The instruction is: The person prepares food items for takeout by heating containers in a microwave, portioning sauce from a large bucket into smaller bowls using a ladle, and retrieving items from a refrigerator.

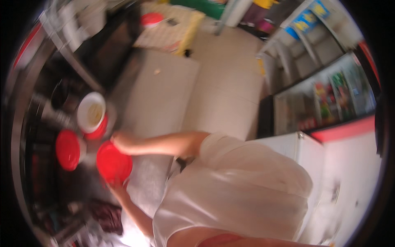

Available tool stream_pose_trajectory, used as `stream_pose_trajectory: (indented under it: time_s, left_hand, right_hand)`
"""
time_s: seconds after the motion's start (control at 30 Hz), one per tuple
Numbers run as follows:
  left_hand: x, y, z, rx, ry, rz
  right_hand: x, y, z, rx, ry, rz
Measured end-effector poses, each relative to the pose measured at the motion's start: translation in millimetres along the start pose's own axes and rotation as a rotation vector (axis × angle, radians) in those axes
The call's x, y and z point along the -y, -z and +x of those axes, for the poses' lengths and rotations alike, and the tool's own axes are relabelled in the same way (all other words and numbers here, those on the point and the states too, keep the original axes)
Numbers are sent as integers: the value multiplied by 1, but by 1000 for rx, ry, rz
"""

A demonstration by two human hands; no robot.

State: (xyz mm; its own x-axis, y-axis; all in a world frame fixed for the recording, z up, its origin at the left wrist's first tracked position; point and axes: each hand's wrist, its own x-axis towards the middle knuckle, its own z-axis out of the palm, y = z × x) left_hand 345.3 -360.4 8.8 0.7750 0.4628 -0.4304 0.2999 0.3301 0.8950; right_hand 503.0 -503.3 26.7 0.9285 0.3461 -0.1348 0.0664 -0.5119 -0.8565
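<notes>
A round red bowl point(114, 162) is at the left of the view, in front of my body. My left hand point(116, 182) grips its lower rim. At its upper rim is my right hand point(121, 142), blurred, so its finger grip is unclear. Just above stands a white bowl point(91, 112) with pale food inside, overlapping a red bowl or dish point(98, 128). Another red bowl point(68, 149), pale on the outside, lies further left.
A dark crumpled cloth or bag point(108, 216) lies below the bowls. A covered table point(168, 29) with a red-topped container point(151, 19) stands at the top. A glass-fronted drinks cooler point(327, 95) and a white cabinet point(311, 160) are at the right.
</notes>
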Motion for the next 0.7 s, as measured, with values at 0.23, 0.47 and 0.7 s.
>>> stream_pose_trajectory:
  time_s: [0.23, 0.47, 0.7]
  left_hand:
    - [-10, -4, -5, 81, 10, 46]
    - [-15, 5, 7, 236, 45, 37]
    - [-23, 12, 13, 271, 49, 84]
  right_hand:
    - [-17, -12, 13, -46, 257, -472]
    - [3, 7, 18, 153, -23, -513]
    - [4, 10, 12, 159, -38, -512]
